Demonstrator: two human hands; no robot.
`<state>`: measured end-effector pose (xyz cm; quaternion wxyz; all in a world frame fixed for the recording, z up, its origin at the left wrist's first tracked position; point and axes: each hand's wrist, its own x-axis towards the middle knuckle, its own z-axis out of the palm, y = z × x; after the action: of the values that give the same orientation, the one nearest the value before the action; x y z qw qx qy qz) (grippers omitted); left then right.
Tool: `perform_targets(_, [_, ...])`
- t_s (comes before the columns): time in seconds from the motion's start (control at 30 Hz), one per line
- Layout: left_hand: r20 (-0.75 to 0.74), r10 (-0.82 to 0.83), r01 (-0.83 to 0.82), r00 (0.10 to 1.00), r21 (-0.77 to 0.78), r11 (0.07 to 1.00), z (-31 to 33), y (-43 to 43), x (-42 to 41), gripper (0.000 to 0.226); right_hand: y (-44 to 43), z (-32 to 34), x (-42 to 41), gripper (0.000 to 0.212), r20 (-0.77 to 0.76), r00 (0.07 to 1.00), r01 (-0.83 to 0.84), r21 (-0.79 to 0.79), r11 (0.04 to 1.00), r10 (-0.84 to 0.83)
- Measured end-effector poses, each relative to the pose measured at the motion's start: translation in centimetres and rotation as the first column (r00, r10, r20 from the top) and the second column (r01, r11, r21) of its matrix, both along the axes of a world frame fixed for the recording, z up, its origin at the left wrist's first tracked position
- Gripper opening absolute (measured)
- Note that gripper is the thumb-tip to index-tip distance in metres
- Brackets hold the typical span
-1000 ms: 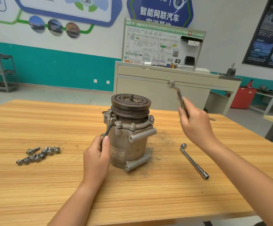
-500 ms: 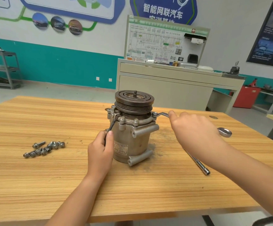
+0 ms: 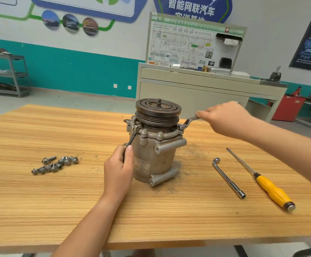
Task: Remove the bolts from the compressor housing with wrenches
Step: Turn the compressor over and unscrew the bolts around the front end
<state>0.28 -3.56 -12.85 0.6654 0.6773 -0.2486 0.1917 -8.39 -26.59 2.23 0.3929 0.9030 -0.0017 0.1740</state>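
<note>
Head view, from the left: a heap of loose bolts lies on the wooden table, well left of the compressor housing, which stands upright. Just left of the housing, the left hand is curled round a dark wrench. The fist hides most of the shaft, and the wrench head at the flange's left bolt is hard to make out. At the flange's right side sits the ring end of a silver wrench, gripped by the right hand, which covers its handle. Right of the housing lie an L-shaped socket wrench and, farther out, a yellow-handled screwdriver.
</note>
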Motion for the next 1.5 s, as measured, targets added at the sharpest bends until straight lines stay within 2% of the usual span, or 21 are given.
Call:
perform_targets(0.07, [0.000, 0.001, -0.001, 1.000, -0.003, 1.000, 0.0, -0.1, 0.0, 0.040, -0.5, -1.1, 1.7, 0.028, 0.148, 0.963, -0.247, 0.153, 0.957, 0.225])
perform_targets(0.1, [0.000, 0.001, -0.001, 1.000, -0.004, 1.000, -0.1, -0.1, 0.1, 0.041, -0.3, -1.9, 2.7, 0.022, 0.266, 0.908, -0.379, 0.193, 0.905, 0.324])
perform_targets(0.17, [0.002, 0.001, -0.001, 1.000, -0.003, 1.000, -0.2, 0.0, 0.2, 0.041, 0.6, -3.4, 4.7, 0.017, 0.433, 0.806, -0.529, 0.220, 0.820, 0.404])
perform_targets(0.23, [0.012, 0.004, -0.004, 1.000, 0.007, 1.000, -0.3, 0.1, 0.2, 0.040, 1.5, -4.5, 6.1, 0.020, 0.497, 0.766, -0.592, 0.297, 0.749, 0.408])
perform_targets(0.3, [0.022, 0.009, -0.009, 1.000, 0.017, 1.000, -0.2, 0.1, 0.2, 0.040, 1.7, -4.9, 6.2, 0.021, 0.505, 0.777, -0.588, 0.368, 0.721, 0.376])
perform_targets(0.37, [0.022, 0.013, -0.013, 1.000, 0.017, 1.000, -0.2, 0.1, 0.2, 0.040, 1.2, -4.8, 5.5, 0.023, 0.553, 0.790, -0.545, 0.438, 0.714, 0.264])
perform_targets(0.43, [0.021, 0.011, -0.011, 1.000, 0.013, 1.000, -0.2, 0.0, 0.2, 0.041, 1.2, -4.2, 3.9, 0.031, 0.635, 0.773, -0.501, 0.611, 0.613, -0.002])
perform_targets(0.47, [0.019, 0.007, -0.007, 1.000, 0.010, 1.000, -0.3, 0.0, 0.2, 0.041, 1.5, -3.9, 2.8, 0.035, 0.639, 0.764, -0.500, 0.671, 0.547, -0.085])
perform_targets(0.5, [0.018, 0.005, -0.005, 1.000, 0.010, 1.000, -0.3, 0.0, 0.2, 0.041, 1.9, -3.6, 1.5, 0.039, 0.645, 0.757, -0.508, 0.682, 0.526, -0.105])
perform_targets(0.53, [0.018, 0.004, -0.004, 1.000, 0.012, 1.000, -0.3, 0.0, 0.2, 0.041, 2.5, -3.5, 0.2, 0.041, 0.634, 0.769, -0.477, 0.656, 0.585, -0.084])
perform_targets(0.6, [0.016, 0.009, -0.009, 1.000, 0.012, 1.000, -0.4, 0.0, 0.2, 0.039, 3.7, -3.7, -2.6, 0.044, 0.494, 0.868, -0.284, 0.581, 0.763, -0.054])
perform_targets(0.67, [0.012, 0.012, -0.012, 1.000, 0.016, 1.000, -0.3, 0.0, 0.2, 0.037, 4.8, -3.7, -4.5, 0.050, 0.325, 0.933, -0.042, 0.528, 0.848, -0.156])
perform_targets(0.77, [0.006, 0.005, -0.005, 1.000, 0.009, 1.000, -0.2, 0.0, 0.1, 0.038, 6.4, -3.4, -5.2, 0.060, 0.132, 0.947, 0.200, 0.469, 0.860, -0.293])
perform_targets(0.93, [-0.004, 0.002, -0.002, 1.000, 0.007, 1.000, -0.2, 0.1, 0.2, 0.038, 8.4, -2.3, -4.8, 0.064, 0.004, 0.927, 0.341, 0.402, 0.849, -0.375])
perform_targets(1.13, [-0.001, 0.007, -0.007, 1.000, 0.023, 1.000, -0.3, 0.0, 0.2, 0.037, 12.2, -1.6, -3.5, 0.054, -0.131, 0.919, 0.391, 0.174, 0.904, -0.372])
perform_targets(1.27, [0.003, 0.008, -0.008, 1.000, 0.026, 1.000, -0.2, 0.1, 0.1, 0.038, 11.0, -1.5, -3.6, 0.055, -0.120, 0.940, 0.332, 0.120, 0.935, -0.319])
perform_targets(1.37, [0.005, 0.008, -0.008, 1.000, 0.028, 1.000, -0.2, 0.1, 0.1, 0.039, 7.9, 0.1, -3.8, 0.053, -0.094, 0.965, 0.258, 0.168, 0.951, -0.245])
perform_targets(1.5, [0.014, 0.011, -0.011, 1.000, 0.022, 1.000, -0.3, -0.1, 0.1, 0.040, 3.1, 1.4, -1.5, 0.055, -0.064, 0.983, 0.178, 0.105, 0.978, -0.172])
